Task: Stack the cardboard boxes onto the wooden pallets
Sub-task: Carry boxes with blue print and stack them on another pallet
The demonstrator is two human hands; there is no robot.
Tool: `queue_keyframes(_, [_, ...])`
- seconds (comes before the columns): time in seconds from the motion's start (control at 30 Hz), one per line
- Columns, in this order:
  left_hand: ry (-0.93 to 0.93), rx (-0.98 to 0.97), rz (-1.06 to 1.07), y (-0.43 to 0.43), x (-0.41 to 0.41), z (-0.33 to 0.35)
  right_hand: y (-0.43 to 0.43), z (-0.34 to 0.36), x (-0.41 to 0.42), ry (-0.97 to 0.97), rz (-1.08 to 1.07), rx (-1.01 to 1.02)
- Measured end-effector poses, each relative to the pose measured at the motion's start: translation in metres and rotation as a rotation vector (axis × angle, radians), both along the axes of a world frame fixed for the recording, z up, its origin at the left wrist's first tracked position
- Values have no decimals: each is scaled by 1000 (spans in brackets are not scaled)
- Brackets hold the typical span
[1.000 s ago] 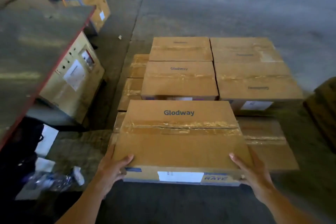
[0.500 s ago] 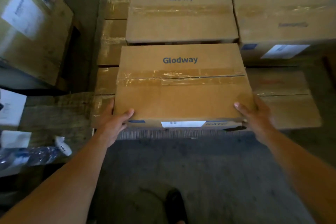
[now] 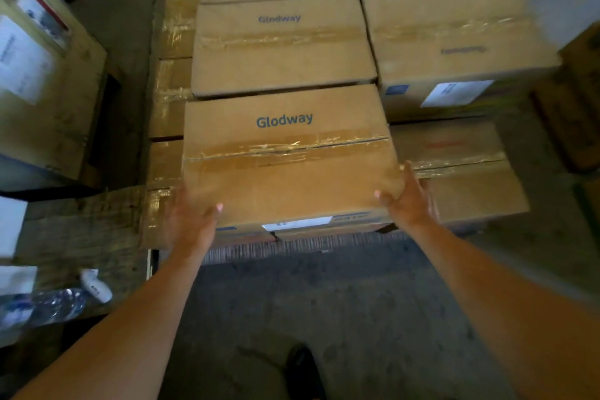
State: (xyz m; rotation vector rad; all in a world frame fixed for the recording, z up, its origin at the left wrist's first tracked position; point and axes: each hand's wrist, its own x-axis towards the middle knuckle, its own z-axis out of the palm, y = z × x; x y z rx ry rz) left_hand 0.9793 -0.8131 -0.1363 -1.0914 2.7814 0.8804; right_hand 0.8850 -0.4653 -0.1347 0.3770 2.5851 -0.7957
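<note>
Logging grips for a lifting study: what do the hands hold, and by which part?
Both hands hold the brown taped cardboard box printed Glodway at its near corners: left hand on the near-left, right hand on the near-right.

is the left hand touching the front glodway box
Touching. The head view shows the left hand at the near left corner of the front Glodway box, its thumb lying on the top face; the fingers are blurred.
</note>
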Motion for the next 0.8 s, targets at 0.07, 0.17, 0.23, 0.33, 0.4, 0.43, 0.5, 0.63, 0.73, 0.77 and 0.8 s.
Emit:
queue_keyframes(0.07, [25, -69, -67, 23, -4, 25, 20, 27, 14, 26, 42, 73])
queue_keyframes(0.17, [91, -68, -144, 72, -14, 72, 77, 76, 33, 71, 40, 134])
queue_keyframes(0.23, [111, -24, -209, 114, -24, 110, 131, 114, 45, 95, -16, 165])
queue_keyframes(0.33, [131, -6, -366, 194, -39, 172, 222, 174, 66, 151, -136, 184])
queue_keyframes(0.4, [173, -41, -499, 260, -46, 216, 284, 216, 82, 204, -228, 194])
queue_keyframes(0.43, [201, -58, -560, 295, -49, 237, 316, 236, 90, 230, -269, 205])
queue_keyframes(0.5, [253, -62, -655, 370, -52, 278, 379, 273, 109, 275, -340, 222])
queue_keyframes(0.63, [353, -14, -834, 527, -60, 336, 498, 330, 148, 374, -504, 213])
queue_keyframes(0.73, [401, -13, -965, 635, -63, 357, 577, 348, 176, 415, -595, 202])
queue_keyframes(0.77, [416, -19, -1008, 668, -65, 361, 601, 350, 185, 426, -619, 197])
queue_keyframes(0.8, [428, -19, -1055, 698, -68, 365, 624, 350, 193, 438, -650, 186])
